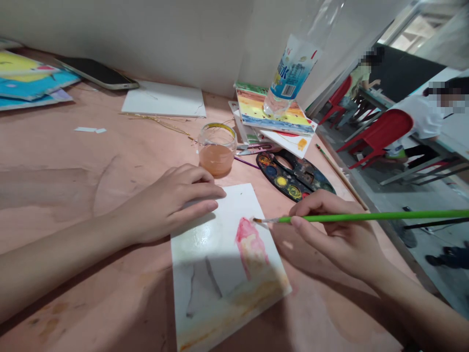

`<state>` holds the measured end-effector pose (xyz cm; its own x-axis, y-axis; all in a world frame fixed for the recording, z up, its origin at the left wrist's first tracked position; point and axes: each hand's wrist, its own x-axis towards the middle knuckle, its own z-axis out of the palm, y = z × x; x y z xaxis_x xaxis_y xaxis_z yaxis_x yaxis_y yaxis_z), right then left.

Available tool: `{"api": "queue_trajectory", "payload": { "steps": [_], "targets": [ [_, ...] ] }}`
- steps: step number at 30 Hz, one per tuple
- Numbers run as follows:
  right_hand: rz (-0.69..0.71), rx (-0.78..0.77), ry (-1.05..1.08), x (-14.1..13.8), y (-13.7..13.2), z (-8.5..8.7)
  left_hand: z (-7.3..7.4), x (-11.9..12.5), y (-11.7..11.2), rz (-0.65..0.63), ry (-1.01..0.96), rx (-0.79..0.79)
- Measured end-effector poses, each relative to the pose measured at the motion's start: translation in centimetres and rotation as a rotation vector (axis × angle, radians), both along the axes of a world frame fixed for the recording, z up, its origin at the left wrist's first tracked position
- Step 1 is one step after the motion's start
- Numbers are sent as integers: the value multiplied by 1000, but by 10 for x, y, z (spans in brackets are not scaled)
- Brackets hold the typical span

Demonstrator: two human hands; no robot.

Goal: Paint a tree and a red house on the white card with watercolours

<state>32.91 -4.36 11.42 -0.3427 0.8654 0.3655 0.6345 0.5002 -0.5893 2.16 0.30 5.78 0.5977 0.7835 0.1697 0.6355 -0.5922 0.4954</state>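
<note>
We find the left hand (pixel 176 200) flat, fingers extended, pinning the white painted card (pixel 223 264) to the pink tabletop (pixel 91 161). The right hand (pixel 337 234) pinches the slim green paintbrush (pixel 366 216). We advise light, steady strokes.

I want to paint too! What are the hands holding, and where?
The right hand pinches the green paintbrush low on its handle, near the bristles. The left hand holds nothing, resting on the painting.

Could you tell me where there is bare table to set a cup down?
The table is bare left of the left hand, up to the white sheet and phone. Crowded beyond the painting: jar, palette, picture stack, bottle; the right hand holds a brush.
</note>
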Motion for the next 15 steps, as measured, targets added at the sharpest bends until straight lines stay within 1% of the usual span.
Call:
{"api": "queue_trajectory", "payload": {
  "steps": [5, 9, 12, 15],
  "targets": [
    [-30, -15, -4, 0, -3, -3, -6, -2, 1, -19, -39, 40],
    [-57, -31, 8, 1, -5, -6, -2, 1, 1, -17, -25, 23],
    [-13, -64, -4, 0, -4, -5, 3, 2, 1, -12, -4, -4],
    [8, -65, -2, 0, -2, -4, 2, 2, 1, -16, -5, -1]
  ]
}}
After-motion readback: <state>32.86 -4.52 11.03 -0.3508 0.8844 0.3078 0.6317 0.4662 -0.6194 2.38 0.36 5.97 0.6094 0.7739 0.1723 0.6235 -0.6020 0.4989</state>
